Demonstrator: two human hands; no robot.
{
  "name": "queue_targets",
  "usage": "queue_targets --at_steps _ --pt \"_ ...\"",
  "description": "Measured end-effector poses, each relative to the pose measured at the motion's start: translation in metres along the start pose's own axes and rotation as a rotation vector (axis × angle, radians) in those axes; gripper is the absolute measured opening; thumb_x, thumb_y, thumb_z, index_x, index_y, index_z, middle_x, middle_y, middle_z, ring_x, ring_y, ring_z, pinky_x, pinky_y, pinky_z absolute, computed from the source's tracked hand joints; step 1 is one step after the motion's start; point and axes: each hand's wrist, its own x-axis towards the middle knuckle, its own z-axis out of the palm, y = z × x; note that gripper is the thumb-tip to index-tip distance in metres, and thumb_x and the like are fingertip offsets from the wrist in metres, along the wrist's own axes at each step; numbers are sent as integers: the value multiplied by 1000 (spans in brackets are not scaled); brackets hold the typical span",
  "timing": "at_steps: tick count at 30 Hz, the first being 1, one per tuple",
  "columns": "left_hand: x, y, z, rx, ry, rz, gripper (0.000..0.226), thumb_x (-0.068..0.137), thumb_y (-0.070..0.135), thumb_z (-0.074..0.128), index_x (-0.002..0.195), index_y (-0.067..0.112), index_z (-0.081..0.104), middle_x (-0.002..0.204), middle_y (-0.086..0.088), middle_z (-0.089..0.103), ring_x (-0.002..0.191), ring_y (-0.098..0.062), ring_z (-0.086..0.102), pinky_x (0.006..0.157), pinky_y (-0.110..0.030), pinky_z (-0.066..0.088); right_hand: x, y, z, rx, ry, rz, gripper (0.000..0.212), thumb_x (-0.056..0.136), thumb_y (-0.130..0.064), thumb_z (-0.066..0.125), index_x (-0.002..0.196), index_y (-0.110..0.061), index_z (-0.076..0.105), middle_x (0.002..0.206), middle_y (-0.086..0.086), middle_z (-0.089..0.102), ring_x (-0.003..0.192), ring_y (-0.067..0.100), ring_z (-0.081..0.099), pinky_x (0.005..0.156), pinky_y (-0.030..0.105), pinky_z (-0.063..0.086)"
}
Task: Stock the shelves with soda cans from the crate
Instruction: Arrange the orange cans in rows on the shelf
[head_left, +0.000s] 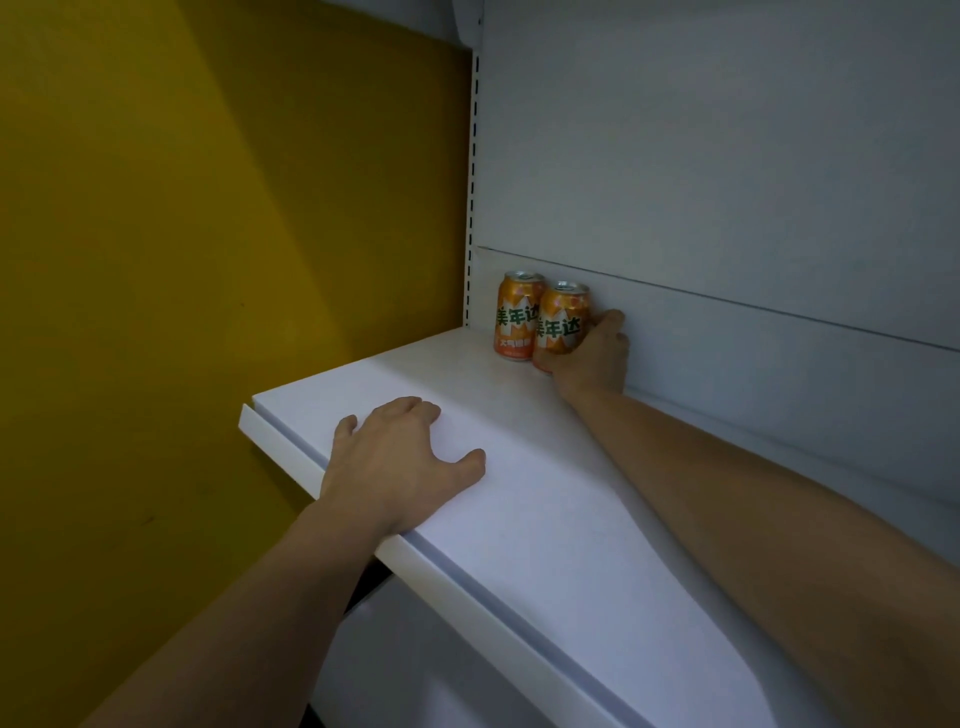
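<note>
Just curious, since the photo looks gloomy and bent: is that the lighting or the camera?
Head view: dim, uneven light; the yellow wall shows brighter and darker patches. Head view: the wide lens skews the white shelf steeply aslant. Head view: no glare; labels on the left can and the right can, gripped by the right hand, are readable.
</note>
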Motion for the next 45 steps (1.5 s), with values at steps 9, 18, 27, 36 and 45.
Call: queue_targets --at_steps 9,18,27,36,45 --pt "-25 -10 -8 -551 430 -30 37 97 41 54 130 25 57 136 6 55 124 -7 46 99 -25 35 -93 -55 -10 58 -427 -119 66 70 -44 87 116 -22 45 111 -1 53 102 17 55 81 30 45" --pt "-100 -150 -25 -417 526 -164 40 94 38 48 124 15 61 120 5 58 109 -2 48 91 -24 36 -195 -137 66 -77 -755 -538 52 79 -34 81 115 -21 46 113 4 55 100 22 55 78 34 46" --pt "-197 -250 27 -274 168 -482 29 99 31 53 126 19 58 125 2 55 116 -14 53 90 -23 38 -343 -98 177 -273 -1215 -558 41 88 -25 72 116 -24 41 122 7 45 104 31 53 85 46 51" --pt "-273 -323 140 -247 -221 -648 39 92 35 62 127 20 56 127 -1 59 111 -19 58 91 -31 49 -443 14 228 -402 -1447 -455 52 87 -33 72 129 -23 41 128 9 44 111 33 51 90 44 49" --pt "-299 -364 213 -258 -720 -781 90 80 52 68 153 25 21 145 -9 50 125 -28 54 104 -38 45 -522 77 252 -674 -1556 -364 106 78 -43 76 155 -16 9 151 14 36 138 33 39 111 43 38"
